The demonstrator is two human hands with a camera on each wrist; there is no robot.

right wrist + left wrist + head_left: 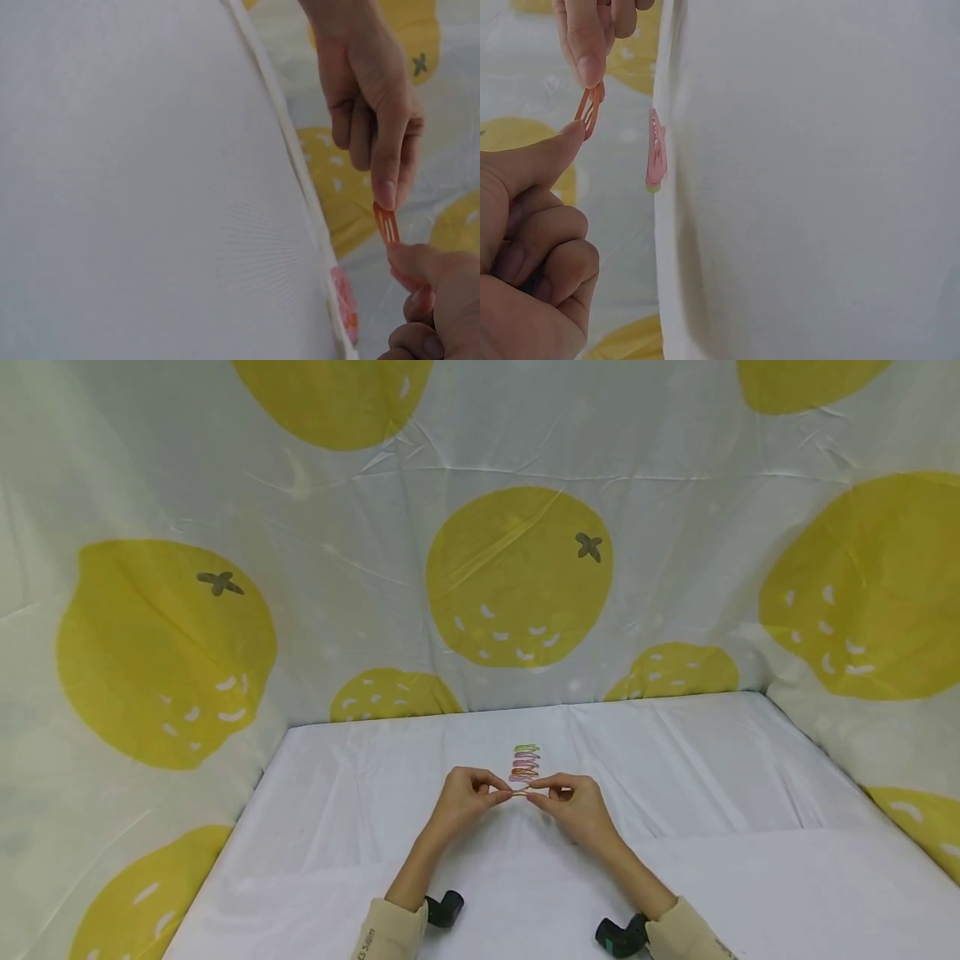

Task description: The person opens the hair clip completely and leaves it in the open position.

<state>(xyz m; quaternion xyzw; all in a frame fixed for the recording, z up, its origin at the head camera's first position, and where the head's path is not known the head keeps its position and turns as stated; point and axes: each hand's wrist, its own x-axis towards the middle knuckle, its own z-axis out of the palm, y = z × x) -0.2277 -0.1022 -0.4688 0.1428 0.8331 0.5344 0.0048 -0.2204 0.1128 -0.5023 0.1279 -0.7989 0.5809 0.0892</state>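
Observation:
An orange snap hair clip (380, 220) is stretched between my two hands over the white table. My left hand (463, 800) pinches one end between thumb and index finger, its other fingers curled in. The opposite end is pinched by my right hand (579, 808) in the same manner. In the head view, a column of several hair clips (526, 758) in green, pink and orange lies just beyond the fingertips. A pink clip (655, 154) from that column shows in the left wrist view, with a bit of green at its end.
A white cloth covers the table (337, 827), with a crease running across it. Behind and beside it hangs a pale curtain (360, 577) printed with yellow lemons. Black camera mounts (446, 909) sit at both wrists, by the beige sleeves (390, 931).

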